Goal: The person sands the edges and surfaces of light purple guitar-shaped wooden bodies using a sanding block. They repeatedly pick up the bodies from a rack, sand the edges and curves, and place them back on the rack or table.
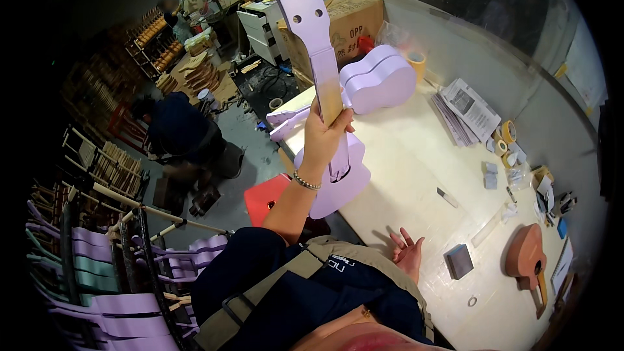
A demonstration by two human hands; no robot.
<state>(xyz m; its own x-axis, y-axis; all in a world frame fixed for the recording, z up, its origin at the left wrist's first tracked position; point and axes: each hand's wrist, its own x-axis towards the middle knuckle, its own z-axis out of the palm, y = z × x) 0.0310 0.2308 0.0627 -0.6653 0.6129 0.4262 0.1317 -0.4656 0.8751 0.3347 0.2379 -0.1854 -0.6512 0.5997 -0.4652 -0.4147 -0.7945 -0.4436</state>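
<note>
My left hand [323, 136] is closed round the neck of a lavender ukulele [341, 185]. Its headstock, pierced by peg holes, points up and away, while the body with its sound hole hangs near the table's left edge. Part of the fretboard under my thumb is pale and yellowish. My right hand [407, 255] hangs over the near part of the table with fingers spread and holds nothing. Closest to it lies a grey sanding block [459, 262]. A small blade [447, 197] rests farther off on the pale tabletop [396, 162].
Other lavender ukuleles [378, 80] lie at the far end, by a cardboard box [354, 19]. Papers [467, 112], tape rolls [508, 131] and a small brown ukulele [525, 253] line the right side. A red stool [266, 198], racked instruments [123, 312] and a seated person [182, 127] are left.
</note>
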